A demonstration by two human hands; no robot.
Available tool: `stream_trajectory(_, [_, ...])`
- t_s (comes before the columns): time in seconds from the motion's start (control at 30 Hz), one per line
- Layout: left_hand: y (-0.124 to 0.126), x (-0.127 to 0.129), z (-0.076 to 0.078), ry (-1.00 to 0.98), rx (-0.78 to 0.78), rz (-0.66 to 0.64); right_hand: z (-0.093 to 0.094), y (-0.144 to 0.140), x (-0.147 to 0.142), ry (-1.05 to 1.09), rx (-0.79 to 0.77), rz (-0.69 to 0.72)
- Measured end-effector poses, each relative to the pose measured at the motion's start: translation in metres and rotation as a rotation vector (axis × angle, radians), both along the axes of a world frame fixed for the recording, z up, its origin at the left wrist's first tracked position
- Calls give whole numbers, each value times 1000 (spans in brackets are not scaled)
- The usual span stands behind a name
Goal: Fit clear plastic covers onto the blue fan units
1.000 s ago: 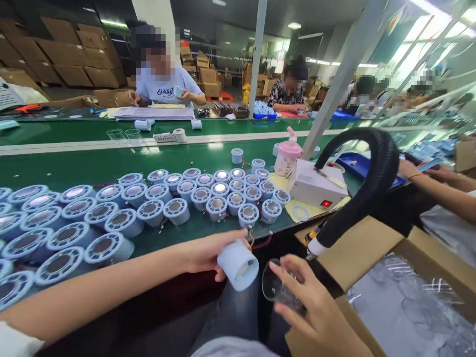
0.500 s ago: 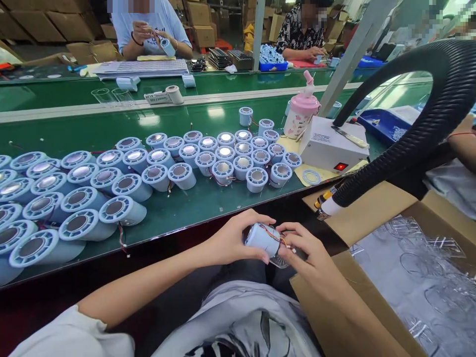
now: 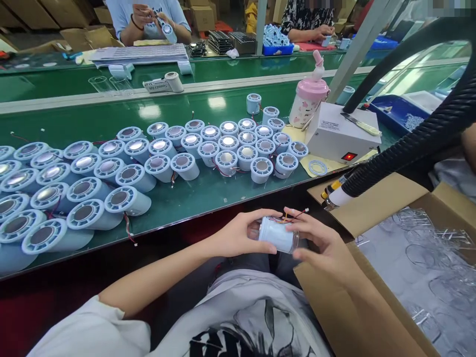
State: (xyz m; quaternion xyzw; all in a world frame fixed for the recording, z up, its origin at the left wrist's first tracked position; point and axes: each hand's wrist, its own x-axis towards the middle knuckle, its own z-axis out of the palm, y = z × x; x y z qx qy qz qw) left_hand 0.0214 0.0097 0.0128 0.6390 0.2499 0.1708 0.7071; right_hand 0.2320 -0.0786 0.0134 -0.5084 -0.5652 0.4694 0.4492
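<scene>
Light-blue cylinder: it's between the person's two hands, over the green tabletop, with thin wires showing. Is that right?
No, not over the green tabletop: the head view shows the light-blue cylinder over the person's lap, between left hand and right hand, with thin wires showing.

Green worktop (image 3: 55,119), grey post (image 3: 261,29) — cardboard boxes (image 3: 203,19) beyond

Factory workshop, long green workbench (image 3: 208,191), co-workers (image 3: 149,32) opposite, stacked cartons (image 3: 203,18) behind

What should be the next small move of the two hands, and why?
Probably guide the thin red and yellow wires clear of the transparent plastic cup: they stick out beside the right hand, while the left hand holds the light-blue plastic cylinder.
</scene>
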Motion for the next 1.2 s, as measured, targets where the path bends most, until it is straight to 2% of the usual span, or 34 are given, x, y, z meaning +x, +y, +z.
stream_trajectory(0.1, [-2,-1,1,-4,-131,-20,2,-9,2,-216,117,21])
stream_trajectory(0.17, [-3,-1,2,2,-137,-45,4,-15,2,-240,96,10])
stream_trajectory(0.33, [-2,-4,6,-45,63,-56,9,-22,1,-117,-100,-4])
stream_trajectory(0.5, [-3,-7,10,-119,201,-101,13,-24,1,12,-202,25])
stream_trajectory(0.73, [-5,-8,13,-114,282,-108,15,-22,-1,222,-305,28])
stream_trajectory(0.9, [-6,-7,14,-103,320,-116,11,-22,0,283,-334,26])
stream_trajectory(1.2, [-6,-6,14,-121,392,-128,1,-23,-2,401,-480,-42])
